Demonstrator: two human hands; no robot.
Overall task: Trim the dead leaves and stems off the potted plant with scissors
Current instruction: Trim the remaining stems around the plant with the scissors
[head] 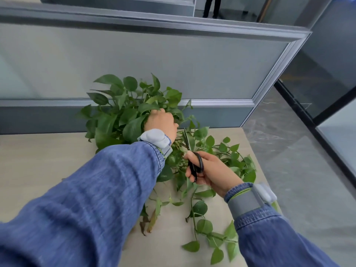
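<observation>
Both hands flank the stems: left hand parts pothos foliage, fingers hidden; right hand grips scissors, blades aimed away toward the stems just beyond.

No readable text, labels or numbers anywhere.

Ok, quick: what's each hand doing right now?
Left hand: fingers buried in the plant, apparently gripping foliage.
Right hand: holds the black scissors, blades pointing into the stems.
</observation>
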